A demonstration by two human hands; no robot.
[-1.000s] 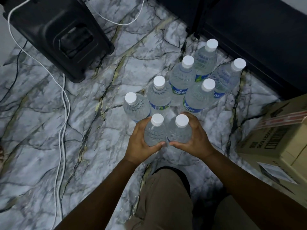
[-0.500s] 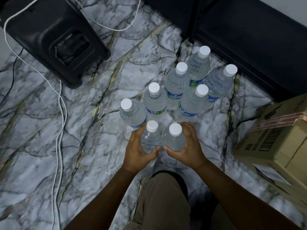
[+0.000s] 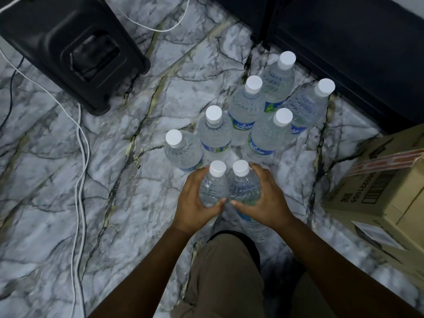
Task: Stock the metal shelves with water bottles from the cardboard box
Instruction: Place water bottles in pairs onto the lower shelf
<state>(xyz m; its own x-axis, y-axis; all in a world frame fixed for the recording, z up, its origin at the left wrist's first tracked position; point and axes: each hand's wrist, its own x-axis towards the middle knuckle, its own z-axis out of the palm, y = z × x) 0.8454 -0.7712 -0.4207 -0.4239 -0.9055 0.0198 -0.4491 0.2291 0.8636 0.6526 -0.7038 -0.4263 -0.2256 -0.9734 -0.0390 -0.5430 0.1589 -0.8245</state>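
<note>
On the marbled floor (image 3: 119, 171), in the head view, the left hand (image 3: 195, 200) and the right hand (image 3: 263, 198) sit side by side, each wrapped round a clear water bottle with a white cap. The left hand's fingers (image 3: 197, 174) are curled and clamped on the left bottle (image 3: 214, 187), thumb across its near side. The right hand's fingers (image 3: 261, 169) are clamped the same way on the right bottle (image 3: 244, 189). The two held bottles touch each other, and the two thumb tips nearly meet in front of them.

Just beyond the fingers stands a cluster of six more bottles (image 3: 259, 125), upright and packed close, white caps up, some with blue and green labels. The nearest of them, ahead of the left fingers and a little to their left, all but touches the knuckles.

To the right of the right fingers, apart from them, a cardboard box (image 3: 390, 196) with red-and-white tape and a barcode label rests on the floor. Far ahead and to the left of the left fingers is a black plastic stool (image 3: 68, 47), with white cables (image 3: 79, 157) trailing past it. Beyond the bottles lies a dark low furniture edge (image 3: 355, 42). Below the hands, a khaki trouser leg (image 3: 224, 271) shows.
</note>
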